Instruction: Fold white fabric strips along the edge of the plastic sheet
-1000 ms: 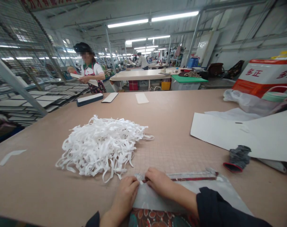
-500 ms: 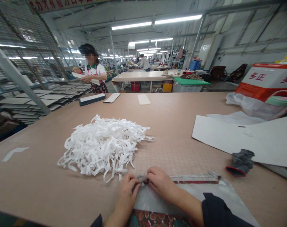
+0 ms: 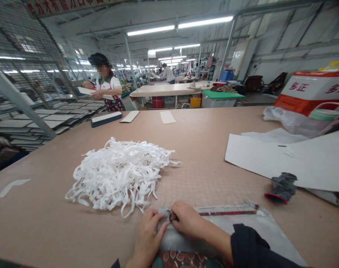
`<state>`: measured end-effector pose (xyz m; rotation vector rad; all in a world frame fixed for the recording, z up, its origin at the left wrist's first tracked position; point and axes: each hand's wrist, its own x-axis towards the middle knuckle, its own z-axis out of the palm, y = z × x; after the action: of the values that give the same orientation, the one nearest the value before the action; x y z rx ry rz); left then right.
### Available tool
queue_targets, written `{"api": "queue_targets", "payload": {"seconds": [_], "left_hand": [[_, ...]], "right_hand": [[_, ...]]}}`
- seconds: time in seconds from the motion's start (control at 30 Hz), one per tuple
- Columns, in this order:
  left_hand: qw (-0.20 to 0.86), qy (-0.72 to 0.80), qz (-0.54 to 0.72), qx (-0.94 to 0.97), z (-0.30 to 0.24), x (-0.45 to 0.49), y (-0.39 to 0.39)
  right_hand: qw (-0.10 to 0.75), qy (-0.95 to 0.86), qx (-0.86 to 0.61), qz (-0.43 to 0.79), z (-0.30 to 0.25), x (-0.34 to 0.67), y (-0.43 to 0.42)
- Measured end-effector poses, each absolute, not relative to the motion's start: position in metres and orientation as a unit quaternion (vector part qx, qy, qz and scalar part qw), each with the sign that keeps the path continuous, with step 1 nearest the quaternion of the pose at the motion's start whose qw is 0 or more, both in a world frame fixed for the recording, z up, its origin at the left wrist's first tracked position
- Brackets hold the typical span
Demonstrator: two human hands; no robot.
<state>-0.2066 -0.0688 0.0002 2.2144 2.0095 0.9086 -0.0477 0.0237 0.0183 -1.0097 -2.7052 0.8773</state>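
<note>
A greyish see-through plastic sheet (image 3: 259,230) lies at the table's near edge, with a dark red strip (image 3: 228,213) along its far edge. At that edge's left end my left hand (image 3: 148,232) grips the plastic between thumb and fingers. Right beside it, my right hand (image 3: 186,219) pinches the same edge by a small dark bit, its fingers curled together. What exactly lies between the fingertips is partly hidden. Just beyond my left hand sits a big tangled heap of white fabric strips (image 3: 119,175).
To the right are a grey knitted glove (image 3: 282,188) with a red cuff and a large white board (image 3: 287,158). Several pads (image 3: 106,118) lie at the far left edge. A red-and-white container (image 3: 311,91) stands far right. A co-worker (image 3: 105,83) holds a white panel across the table.
My left thumb and forefinger have parted a little, and the plastic's end shows more between my hands. My right fingers have rolled the edge slightly. The whole view has shifted a little.
</note>
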Motion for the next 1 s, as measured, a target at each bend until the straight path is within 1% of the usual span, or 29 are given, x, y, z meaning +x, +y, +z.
{"api": "queue_targets", "payload": {"seconds": [0.1, 0.17, 0.23, 0.3, 0.5, 0.53, 0.6, 0.67, 0.73, 0.9, 1.0], "left_hand": [[0.054, 0.654, 0.294, 0.695, 0.004, -0.207, -0.070], [0.055, 0.653, 0.292, 0.696, 0.006, -0.207, -0.071], [0.048, 0.653, 0.294, 0.696, 0.005, -0.205, -0.071], [0.040, 0.652, 0.307, 0.692, 0.005, -0.204, -0.070], [0.014, 0.648, 0.321, 0.691, 0.004, -0.206, -0.070], [0.012, 0.656, 0.314, 0.686, 0.004, -0.206, -0.070], [0.020, 0.674, 0.288, 0.680, 0.004, -0.206, -0.071], [0.037, 0.684, 0.256, 0.682, 0.004, -0.205, -0.073], [0.055, 0.674, 0.239, 0.696, 0.006, -0.202, -0.075], [0.118, 0.616, 0.274, 0.729, 0.008, -0.196, -0.075], [0.136, 0.658, 0.303, 0.676, -0.003, -0.199, -0.070]], "right_hand": [[0.092, -0.887, -0.254, 0.374, 0.025, -0.036, 0.025], [0.097, -0.878, -0.197, 0.426, 0.028, -0.030, 0.027], [0.105, -0.868, -0.190, 0.446, 0.028, -0.028, 0.030], [0.123, -0.866, -0.220, 0.432, 0.027, -0.029, 0.032], [0.158, -0.881, -0.296, 0.335, 0.024, -0.040, 0.026], [0.160, -0.884, -0.301, 0.321, 0.023, -0.041, 0.023], [0.137, -0.886, -0.310, 0.315, 0.023, -0.041, 0.020], [0.098, -0.877, -0.317, 0.347, 0.022, -0.041, 0.019], [0.079, -0.860, -0.301, 0.403, 0.021, -0.042, 0.021], [0.131, -0.799, -0.258, 0.526, 0.019, -0.042, 0.032], [0.127, -0.770, -0.265, 0.567, 0.018, -0.043, 0.037]]}}
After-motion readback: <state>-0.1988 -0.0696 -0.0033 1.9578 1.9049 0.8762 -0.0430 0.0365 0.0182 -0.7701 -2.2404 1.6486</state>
